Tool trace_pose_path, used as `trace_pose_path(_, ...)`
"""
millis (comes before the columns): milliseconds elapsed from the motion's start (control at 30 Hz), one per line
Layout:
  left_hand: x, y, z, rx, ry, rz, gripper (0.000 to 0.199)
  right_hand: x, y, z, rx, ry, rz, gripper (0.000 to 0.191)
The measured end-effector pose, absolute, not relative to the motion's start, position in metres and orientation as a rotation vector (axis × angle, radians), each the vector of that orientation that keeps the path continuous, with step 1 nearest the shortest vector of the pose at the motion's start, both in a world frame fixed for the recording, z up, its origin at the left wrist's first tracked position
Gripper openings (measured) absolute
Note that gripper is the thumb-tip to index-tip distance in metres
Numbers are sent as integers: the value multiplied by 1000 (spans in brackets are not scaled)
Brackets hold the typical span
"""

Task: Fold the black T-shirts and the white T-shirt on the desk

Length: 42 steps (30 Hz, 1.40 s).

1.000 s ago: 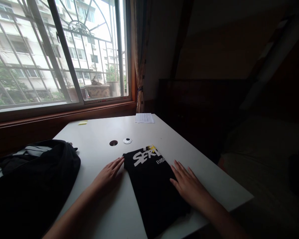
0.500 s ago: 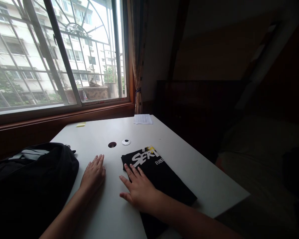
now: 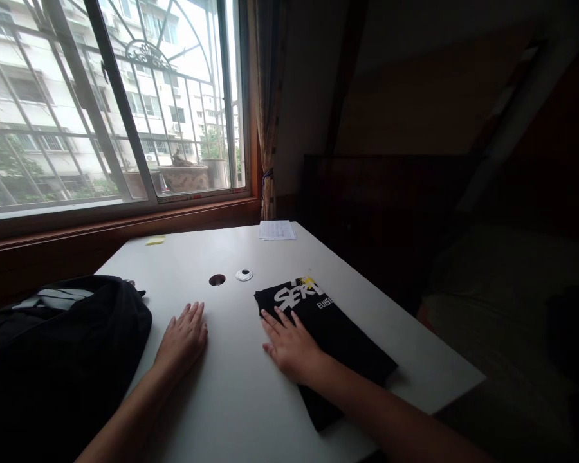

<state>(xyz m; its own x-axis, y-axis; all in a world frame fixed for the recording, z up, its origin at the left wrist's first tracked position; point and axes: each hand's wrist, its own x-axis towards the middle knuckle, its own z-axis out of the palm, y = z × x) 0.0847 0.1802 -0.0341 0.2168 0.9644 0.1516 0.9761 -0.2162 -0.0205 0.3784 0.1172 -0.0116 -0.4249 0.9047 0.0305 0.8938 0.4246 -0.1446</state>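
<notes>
A folded black T-shirt (image 3: 347, 331) with white lettering and a yellow patch lies on the white table (image 3: 241, 399), right of the middle. My right hand (image 3: 292, 346) rests flat on its left side, fingers spread over the cloth, and my forearm crosses its lower part. To the left, my left hand (image 3: 183, 337) lies palm down on the bare tabletop with its fingers stretched out, holding nothing. It is between the shirt and a black backpack-like bundle (image 3: 101, 334) at the table's left side.
Beyond the hands are a round cable hole (image 3: 217, 280) and a white round cap (image 3: 244, 275). Papers (image 3: 276, 229) lie at the far edge, a yellow sticky note (image 3: 155, 240) at the far left. A barred window (image 3: 174, 116) and a curtain (image 3: 269, 128) stand behind.
The folded shirt has slid to the right across the table, with my right hand moving along on it. My left hand has barely moved.
</notes>
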Motion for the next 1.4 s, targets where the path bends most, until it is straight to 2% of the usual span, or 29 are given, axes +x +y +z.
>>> trace_pose_path(300,84,184,-38,-2371,-1897,-114,58,471,139,-11,-1882,-2411,82,62)
trace_pose_path(600,84,182,-35,-2412,-1903,-74,57,526,149,-11,-1829,-2477,140,60)
trace_pose_path(1100,88,179,-25,-2421,-1921,-53,54,489,110,-17,-1771,-2448,154,60)
trace_pose_path(1267,88,179,-24,-2421,-1918,-29,54,493,113,-23,-1943,-2213,-36,58)
trace_pose_path(1400,87,180,-27,-2410,-1911,-42,54,497,116,-29,-2027,-2192,-41,60)
